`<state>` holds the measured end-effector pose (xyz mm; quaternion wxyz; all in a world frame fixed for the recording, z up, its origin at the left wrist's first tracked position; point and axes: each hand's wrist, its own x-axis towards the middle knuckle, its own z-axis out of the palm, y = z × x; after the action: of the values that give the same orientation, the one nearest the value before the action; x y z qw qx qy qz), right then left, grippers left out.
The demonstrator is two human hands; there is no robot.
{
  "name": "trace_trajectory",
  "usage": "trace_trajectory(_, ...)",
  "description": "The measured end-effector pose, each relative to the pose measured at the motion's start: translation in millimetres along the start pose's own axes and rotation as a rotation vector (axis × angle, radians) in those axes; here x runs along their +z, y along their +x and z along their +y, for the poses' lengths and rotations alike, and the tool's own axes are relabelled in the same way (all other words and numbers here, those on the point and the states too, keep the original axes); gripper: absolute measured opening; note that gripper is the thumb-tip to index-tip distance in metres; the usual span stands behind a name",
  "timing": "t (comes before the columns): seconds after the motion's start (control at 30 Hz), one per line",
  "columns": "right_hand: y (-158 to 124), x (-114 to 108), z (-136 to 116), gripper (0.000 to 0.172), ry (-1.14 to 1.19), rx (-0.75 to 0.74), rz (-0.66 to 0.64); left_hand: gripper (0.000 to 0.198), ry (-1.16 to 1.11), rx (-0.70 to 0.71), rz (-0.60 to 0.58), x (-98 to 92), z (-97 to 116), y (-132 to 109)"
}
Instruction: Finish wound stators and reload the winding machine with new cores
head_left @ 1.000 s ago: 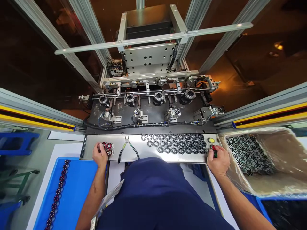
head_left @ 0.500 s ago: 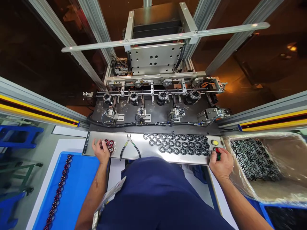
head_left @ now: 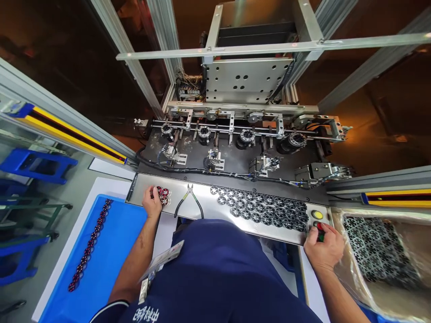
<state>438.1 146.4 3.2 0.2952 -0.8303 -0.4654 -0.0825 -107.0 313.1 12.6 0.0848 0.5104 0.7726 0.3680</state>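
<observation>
At the left end of the metal tray (head_left: 202, 207), my left hand (head_left: 152, 204) curls its fingers around the edge of a small cluster of red-and-black round parts (head_left: 164, 193). A dark piece shows between its thumb and fingers. My right hand (head_left: 325, 249) rests on the button panel at the tray's right end. Its thumb and bent fingers are apart, with the green button (head_left: 321, 237) partly visible between them. The fingertips are at the red button (head_left: 318, 225). A yellow button (head_left: 317, 215) sits just above. Whether a button is pressed I cannot tell.
Cutting pliers (head_left: 189, 197) and rows of black round parts (head_left: 266, 208) lie on the tray. Behind stands a machine with several round fixtures (head_left: 247, 138). A blue tray (head_left: 114, 251) with a line of red-and-black parts is left; a plastic-lined bin (head_left: 357, 287) is right.
The camera view has turned, so the scene shifts right and tilts. Both hands stay at about the same spots, left by the red-and-black parts, right at the buttons.
</observation>
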Motion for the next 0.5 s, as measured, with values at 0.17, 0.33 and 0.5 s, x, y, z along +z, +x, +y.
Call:
trace_trajectory(0.17,1.8,1.2,0.1,0.026,-0.024,-0.004,0.010,0.043,0.022,-0.031,-0.002,1.5,-3.8,-0.7)
trace_trajectory(0.33,0.5,2.0,1.6,0.030,-0.057,-0.006,0.010,0.043,0.029,-0.041,0.002,1.6,-3.9,-1.4)
trace_trajectory(0.5,-1.3,3.7,6.6,0.037,-0.088,-0.026,0.010,0.044,0.029,-0.035,0.000,0.9,-2.1,-1.3)
